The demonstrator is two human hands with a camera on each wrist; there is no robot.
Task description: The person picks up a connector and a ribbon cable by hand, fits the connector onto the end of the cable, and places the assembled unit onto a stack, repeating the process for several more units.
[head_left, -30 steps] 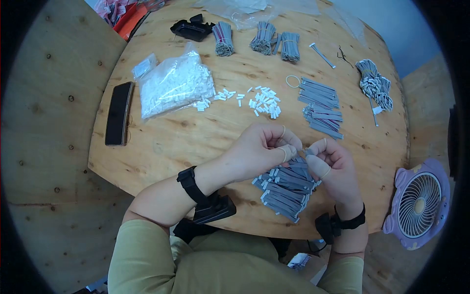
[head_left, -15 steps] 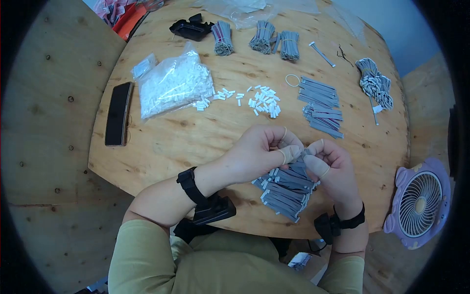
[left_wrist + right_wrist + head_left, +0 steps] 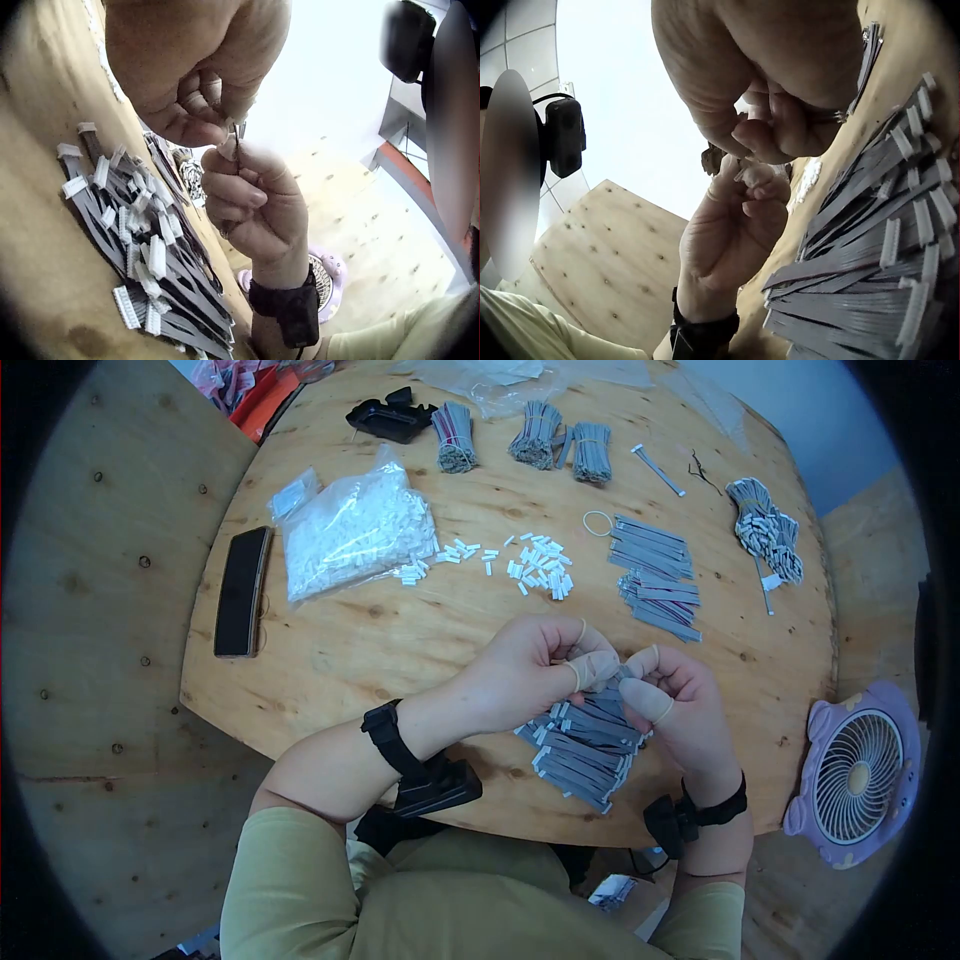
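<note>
1. Here the left hand (image 3: 530, 665) and right hand (image 3: 672, 695) meet fingertip to fingertip above a pile of grey ribbon cables (image 3: 585, 745) with white connectors, at the near edge of the round wooden table (image 3: 400, 650).
2. Both hands pinch one small cable piece (image 3: 235, 139) between thumb and forefinger, fingers curled around it; it is held up off the pile, likely so its end can be worked freely.
3. Rubber finger cots (image 3: 650, 700) cover several fingertips, probably for grip.
4. Loose white connectors (image 3: 535, 565) and a bag of them (image 3: 355, 530) lie farther back, within reach.
</note>
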